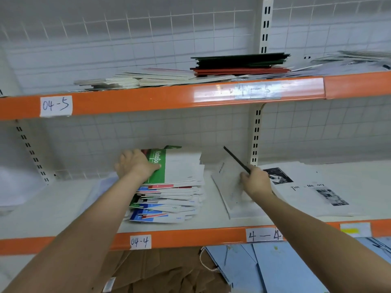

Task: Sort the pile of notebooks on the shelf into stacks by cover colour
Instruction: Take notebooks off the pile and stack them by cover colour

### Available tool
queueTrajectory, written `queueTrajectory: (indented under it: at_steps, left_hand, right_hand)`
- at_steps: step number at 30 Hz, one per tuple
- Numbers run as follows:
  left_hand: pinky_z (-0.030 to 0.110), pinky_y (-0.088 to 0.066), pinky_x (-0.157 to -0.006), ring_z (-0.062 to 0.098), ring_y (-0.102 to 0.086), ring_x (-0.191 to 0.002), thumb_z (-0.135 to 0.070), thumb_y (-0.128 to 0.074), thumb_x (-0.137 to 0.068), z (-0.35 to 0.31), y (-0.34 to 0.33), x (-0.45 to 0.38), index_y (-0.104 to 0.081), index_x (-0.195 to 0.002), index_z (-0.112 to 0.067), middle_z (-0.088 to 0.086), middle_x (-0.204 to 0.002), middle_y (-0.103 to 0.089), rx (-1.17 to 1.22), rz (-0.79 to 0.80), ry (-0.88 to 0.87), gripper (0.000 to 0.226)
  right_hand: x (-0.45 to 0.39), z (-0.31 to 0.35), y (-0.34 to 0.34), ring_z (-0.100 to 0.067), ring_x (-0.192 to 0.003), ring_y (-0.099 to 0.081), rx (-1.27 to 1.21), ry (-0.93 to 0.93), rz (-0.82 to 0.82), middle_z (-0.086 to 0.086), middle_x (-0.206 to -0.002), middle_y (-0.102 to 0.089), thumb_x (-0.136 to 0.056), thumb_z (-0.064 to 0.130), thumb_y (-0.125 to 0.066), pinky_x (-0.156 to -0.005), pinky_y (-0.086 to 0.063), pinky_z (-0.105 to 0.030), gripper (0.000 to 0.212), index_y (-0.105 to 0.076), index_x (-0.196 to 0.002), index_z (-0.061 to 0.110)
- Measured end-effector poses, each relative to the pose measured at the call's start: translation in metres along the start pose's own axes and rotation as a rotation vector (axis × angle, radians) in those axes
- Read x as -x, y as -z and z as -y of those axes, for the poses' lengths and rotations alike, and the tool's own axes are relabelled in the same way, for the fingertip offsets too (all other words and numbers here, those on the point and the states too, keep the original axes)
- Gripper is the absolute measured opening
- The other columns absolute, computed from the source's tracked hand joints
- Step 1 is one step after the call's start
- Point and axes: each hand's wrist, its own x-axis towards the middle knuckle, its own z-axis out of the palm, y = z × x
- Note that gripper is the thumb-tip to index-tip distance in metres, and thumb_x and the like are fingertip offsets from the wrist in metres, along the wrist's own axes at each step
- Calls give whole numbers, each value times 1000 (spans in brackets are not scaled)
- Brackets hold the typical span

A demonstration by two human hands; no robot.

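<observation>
Light's even and soft, fairly bright, no hard shadows. Dimmer under the upper shelf (148, 100), esp. at the back. Glare streak on the clear label strip (254, 90), can't read it. Whole pic a bit soft; my right hand (257, 181) smeared w/ motion blur. Wide-angle bend: shelf edges bow, my arms stretch at the corners.

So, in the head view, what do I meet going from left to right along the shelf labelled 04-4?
Left hand resting on the green notebook atop the mixed pile of notebooks → white notebook → right hand pinching a thin dark-edged notebook → white sheet with black-and-white photos.
</observation>
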Motion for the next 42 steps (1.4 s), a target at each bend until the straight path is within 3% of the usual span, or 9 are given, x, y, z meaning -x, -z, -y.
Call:
queueTrajectory:
  at_steps: [3,5,8,11,16,24,31,36,42]
  left_hand:
    - [40,-41,-95,32,-47,-118,-47,-60,-86,-16,-1,7,-54,-121,-9,15,-126,-54,106,-105,-131,52]
    - [33,-48,-82,27,-58,-98,-35,-56,-91,-36,-1,17,-62,-109,-8,12,-109,-65,441,-31,-211,33]
    - [28,-54,-64,21,-66,-70,-36,-55,-94,-71,-2,37,-60,-111,-1,10,-88,-68,996,387,-161,39]
    - [38,-57,-79,29,-69,-85,-34,-53,-96,-95,-5,51,-53,-116,-5,17,-103,-64,1283,698,-63,35]
    - [42,-53,-76,27,-61,-75,3,-38,-93,-98,-8,44,-52,-84,-6,16,-84,-59,1451,479,102,19]
    - [31,-49,-64,28,-59,-81,1,-50,-89,-37,9,12,-49,-119,-1,18,-100,-59,1100,232,120,30]
    - [39,-53,-78,36,-64,-93,-3,-58,-85,-13,7,2,-58,-84,-2,23,-102,-65,521,130,-3,1]
    - [42,-38,-97,35,-45,-121,-27,-61,-84,0,-4,3,-52,-127,-17,15,-132,-45,84,51,-81,45]
    - [48,-28,-107,26,-41,-128,-38,-39,-97,10,-17,4,-53,-129,-35,-2,-143,-45,89,136,-308,35]
  right_hand:
    - [9,25,4,-33,-80,-63,106,330,-128,-13,-91,-68,-94,17,-46,-68,-51,-35,31,-64,-119,14]
    - [16,41,6,-33,-76,-64,206,501,-235,-7,-99,-68,-96,17,-46,-63,-50,-35,34,-60,-127,19]
    - [27,62,10,-33,-66,-64,258,662,-313,-2,-106,-67,-95,16,-49,-54,-50,-34,37,-58,-130,21]
    - [39,74,12,-28,-56,-63,311,854,-329,0,-99,-69,-86,15,-63,-44,-50,-32,40,-62,-126,22]
    - [46,74,9,-18,-73,-68,319,1065,-265,4,-102,-70,-87,34,-61,-44,-47,-25,33,-68,-116,21]
    - [19,21,1,-25,-83,-63,394,595,-38,2,-119,-56,-94,32,-49,-68,-48,-31,30,-57,-120,20]
    - [8,-18,-3,-26,-97,-61,513,-16,280,-8,-97,-62,-93,31,-51,-68,-44,-28,24,-59,-102,11]
    - [12,-35,-4,-27,-114,-50,614,-204,355,-10,-119,-57,-83,61,-54,-89,-48,-33,65,-53,-123,10]
    - [15,-24,-9,-32,-134,-32,675,-328,369,-16,-144,-37,-74,75,-56,-105,-35,-40,96,-37,-141,9]
